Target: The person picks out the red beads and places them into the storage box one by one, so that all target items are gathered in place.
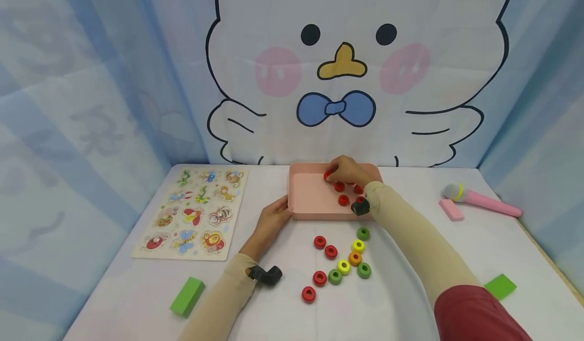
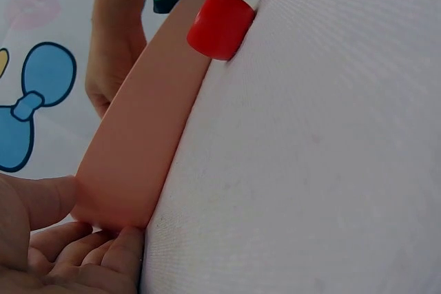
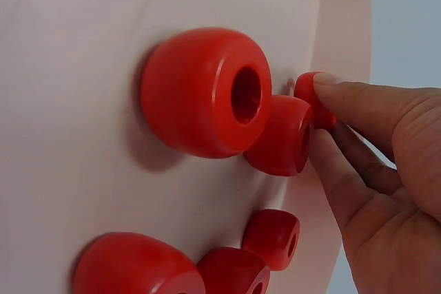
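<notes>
Your right hand [image 1: 349, 171] is over the far side of the pink tray [image 1: 310, 199], fingertips pinching a red ring [image 3: 313, 96] right at the tray floor beside the other red rings [image 1: 341, 193] already lying there — several of them, judging from the right wrist view. Your left hand [image 1: 272, 218] rests against the tray's near left corner, thumb and fingers straight against its wall, steadying it rather than gripping. By my reckoning the red sorting is about half done: four loose red rings [image 1: 319, 260] are on the table still, mixed in with green rings [image 1: 363, 269], yellow rings [image 1: 351, 256] and one orange ring [image 1: 355, 258] just in front of the tray. Nothing blocks the way to them, though your right forearm crosses over the cluster's right edge. Further off lie an insect puzzle board [image 1: 196, 212] at left, a green block [image 1: 187, 296] near your left arm, another green block [image 1: 500, 286] at right, a pink block [image 1: 451, 210] and a toy microphone [image 1: 479, 200] — all well apart from the work
</notes>
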### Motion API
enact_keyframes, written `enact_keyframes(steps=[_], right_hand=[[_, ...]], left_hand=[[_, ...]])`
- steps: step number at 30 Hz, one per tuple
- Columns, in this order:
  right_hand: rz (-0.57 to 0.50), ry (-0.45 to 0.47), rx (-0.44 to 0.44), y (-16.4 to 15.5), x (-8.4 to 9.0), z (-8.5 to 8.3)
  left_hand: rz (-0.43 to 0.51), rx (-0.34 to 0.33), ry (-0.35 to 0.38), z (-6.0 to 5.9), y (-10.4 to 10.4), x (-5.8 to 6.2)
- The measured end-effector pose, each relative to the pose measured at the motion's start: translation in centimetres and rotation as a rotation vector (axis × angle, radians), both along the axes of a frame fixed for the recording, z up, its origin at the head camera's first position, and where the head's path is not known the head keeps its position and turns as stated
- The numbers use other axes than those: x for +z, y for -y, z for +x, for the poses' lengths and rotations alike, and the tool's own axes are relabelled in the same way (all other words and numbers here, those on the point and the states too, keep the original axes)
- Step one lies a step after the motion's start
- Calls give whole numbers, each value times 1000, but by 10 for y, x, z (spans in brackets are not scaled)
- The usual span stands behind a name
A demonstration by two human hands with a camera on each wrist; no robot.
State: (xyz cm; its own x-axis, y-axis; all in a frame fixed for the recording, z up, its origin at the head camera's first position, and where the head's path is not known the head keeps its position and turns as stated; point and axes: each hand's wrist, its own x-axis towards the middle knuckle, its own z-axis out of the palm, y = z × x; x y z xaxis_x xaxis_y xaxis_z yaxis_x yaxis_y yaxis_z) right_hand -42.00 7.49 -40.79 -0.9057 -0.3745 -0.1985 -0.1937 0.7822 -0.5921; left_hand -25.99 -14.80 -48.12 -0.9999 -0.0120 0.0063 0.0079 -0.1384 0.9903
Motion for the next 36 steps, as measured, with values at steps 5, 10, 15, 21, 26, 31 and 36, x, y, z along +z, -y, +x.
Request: enact_keyframes(steps=[5, 10, 15, 21, 26, 31, 36], right_hand=[[8, 20, -23, 2, -4, -1], [11, 34, -24, -1, -6, -2], [-3, 24, -29, -5, -5, -2], [-73, -56, 8, -8, 6, 14], [-98, -89, 39, -13, 15, 43], [-144, -170, 126, -17, 18, 78], [-180, -229, 214, -28, 9, 116]], left_hand=[[6, -4, 3, 1, -1, 2], [13, -21, -18, 3, -2, 2], [14, -31, -4, 3, -4, 2], [-7, -17, 6, 1, 0, 1], [-17, -11, -5, 1, 0, 3], [-29, 5, -3, 2, 0, 4], [-50, 11, 22, 2, -3, 4]])
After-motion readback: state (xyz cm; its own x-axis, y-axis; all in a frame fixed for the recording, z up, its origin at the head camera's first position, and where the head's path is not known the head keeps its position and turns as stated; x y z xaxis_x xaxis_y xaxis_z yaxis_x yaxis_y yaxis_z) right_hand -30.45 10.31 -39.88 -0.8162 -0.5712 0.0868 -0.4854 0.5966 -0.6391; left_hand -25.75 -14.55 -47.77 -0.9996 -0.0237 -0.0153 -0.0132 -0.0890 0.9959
